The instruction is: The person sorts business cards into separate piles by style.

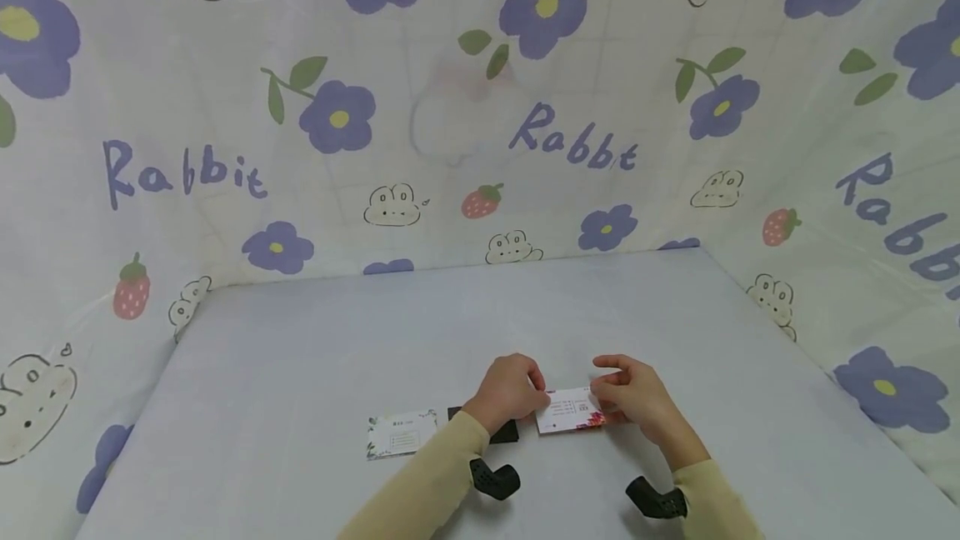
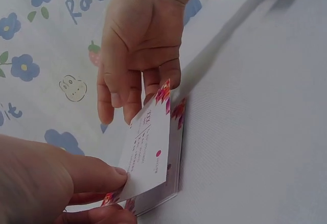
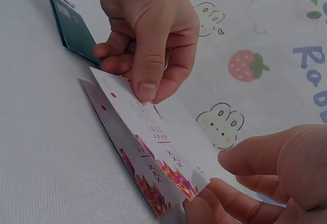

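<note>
My left hand (image 1: 507,390) pinches the edge of a white business card (image 2: 145,155) with pink and orange corner decoration, thumb on the printed face. The card is tilted up, its far side lifted off a small stack of matching cards (image 3: 121,148) on the table. At the opposite end is my right hand (image 1: 636,397). Its fingertips (image 3: 202,206) are at the card's corner from behind, while its thumb (image 3: 240,155) stands apart from the card. In the head view, the lifted card hides most of the stack.
Left of the card, partly behind my left forearm, lies a black card stack (image 1: 506,432). Farther left is a white card stack (image 1: 401,435) with green leaf corners. A white table (image 1: 300,348) spreads beneath, bounded by a patterned curtain (image 1: 442,107). Black wrist mounts (image 1: 495,480) sit at both sleeves.
</note>
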A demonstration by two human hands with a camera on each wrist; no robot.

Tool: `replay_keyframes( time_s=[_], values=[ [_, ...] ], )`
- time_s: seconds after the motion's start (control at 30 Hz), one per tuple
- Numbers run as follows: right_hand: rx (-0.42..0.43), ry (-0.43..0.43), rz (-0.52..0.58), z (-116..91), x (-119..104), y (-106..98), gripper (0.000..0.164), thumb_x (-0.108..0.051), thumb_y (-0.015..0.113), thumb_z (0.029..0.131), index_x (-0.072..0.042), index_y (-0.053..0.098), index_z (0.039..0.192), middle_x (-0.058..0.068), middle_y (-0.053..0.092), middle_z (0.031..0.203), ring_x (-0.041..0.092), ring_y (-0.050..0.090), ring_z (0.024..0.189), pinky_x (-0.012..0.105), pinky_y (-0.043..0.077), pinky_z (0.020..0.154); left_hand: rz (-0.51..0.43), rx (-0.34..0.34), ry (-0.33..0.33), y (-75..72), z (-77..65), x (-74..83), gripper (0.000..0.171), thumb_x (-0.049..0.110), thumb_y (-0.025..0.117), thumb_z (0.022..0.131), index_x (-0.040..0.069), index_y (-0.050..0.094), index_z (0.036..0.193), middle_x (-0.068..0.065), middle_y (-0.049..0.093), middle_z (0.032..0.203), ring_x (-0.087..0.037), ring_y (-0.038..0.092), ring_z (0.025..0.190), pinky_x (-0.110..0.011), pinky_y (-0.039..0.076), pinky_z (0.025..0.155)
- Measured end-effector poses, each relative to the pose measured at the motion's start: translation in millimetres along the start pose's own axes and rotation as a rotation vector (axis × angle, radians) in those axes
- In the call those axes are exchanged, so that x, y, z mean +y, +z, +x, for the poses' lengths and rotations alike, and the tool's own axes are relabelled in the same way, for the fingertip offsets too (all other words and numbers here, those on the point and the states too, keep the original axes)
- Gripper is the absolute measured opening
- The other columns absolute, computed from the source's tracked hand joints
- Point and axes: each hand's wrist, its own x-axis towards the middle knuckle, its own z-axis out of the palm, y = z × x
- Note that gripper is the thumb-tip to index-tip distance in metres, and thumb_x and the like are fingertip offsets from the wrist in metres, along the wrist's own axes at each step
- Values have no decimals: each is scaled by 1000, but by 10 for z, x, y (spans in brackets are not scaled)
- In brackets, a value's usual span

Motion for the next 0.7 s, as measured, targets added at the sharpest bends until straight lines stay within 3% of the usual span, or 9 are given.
replay_keyframes(
  time_s=[0.37, 0.7],
  values=[
    [-10, 6, 2, -29, 13, 72, 46, -12, 64, 96, 2, 52, 139, 14, 66, 105, 17, 64, 71, 31, 61, 60, 125, 32, 57, 50, -31, -22, 18, 13, 78, 86, 13, 64, 74, 3, 59, 70, -13, 50, 65, -21, 38, 55],
    [1, -14, -40, -13, -9, 123, 48, -15, 65, 95, 1, 54, 139, 20, 69, 113, 16, 64, 70, 30, 56, 58, 178, 76, 43, 49, -69, -36, 20, 14, 78, 87, 11, 62, 75, 2, 59, 71, -13, 49, 66, -22, 38, 58]
  ],
)
